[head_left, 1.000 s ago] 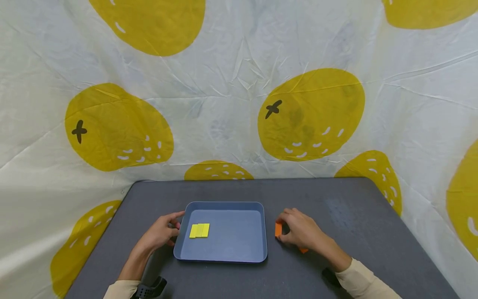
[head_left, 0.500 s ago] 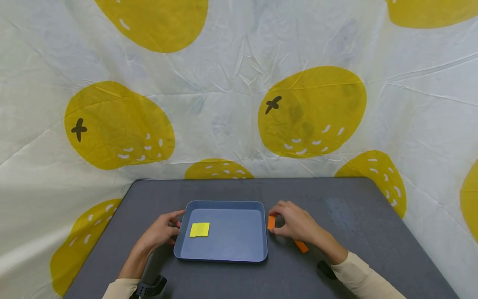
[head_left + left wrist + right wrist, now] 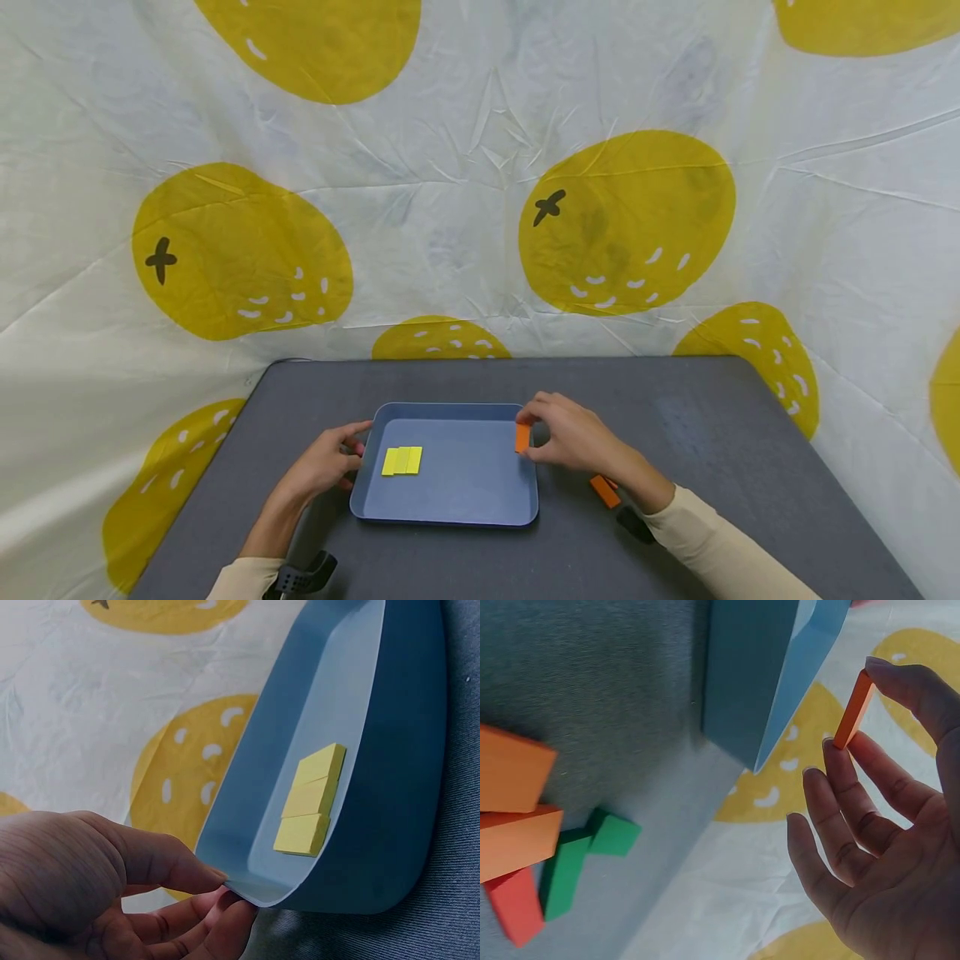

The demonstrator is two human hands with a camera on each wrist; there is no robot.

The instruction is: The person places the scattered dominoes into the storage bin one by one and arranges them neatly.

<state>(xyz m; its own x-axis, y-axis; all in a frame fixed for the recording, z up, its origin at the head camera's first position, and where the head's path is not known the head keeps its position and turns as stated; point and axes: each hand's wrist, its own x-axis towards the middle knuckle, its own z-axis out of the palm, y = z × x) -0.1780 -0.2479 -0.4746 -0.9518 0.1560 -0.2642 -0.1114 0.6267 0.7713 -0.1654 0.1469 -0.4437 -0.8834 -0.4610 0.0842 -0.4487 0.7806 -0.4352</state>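
The left hand point(image 3: 321, 462) pinches the rim of the blue tray point(image 3: 465, 500) at its left edge, between thumb and fingers. The right hand point(image 3: 573, 437) has an orange block point(image 3: 522, 438) squeezed between its thumb and fingertips. That block is up in the air at the tray's right edge, near its far right corner. Inside the tray, three yellow blocks point(image 3: 307, 799) lie flat in a row, side by side, close to the left edge. On the grey worktop point(image 3: 450, 562), out from the tray's near right corner, are two more orange blocks point(image 3: 517, 840), a red block point(image 3: 516, 906) and two green blocks point(image 3: 564, 874)
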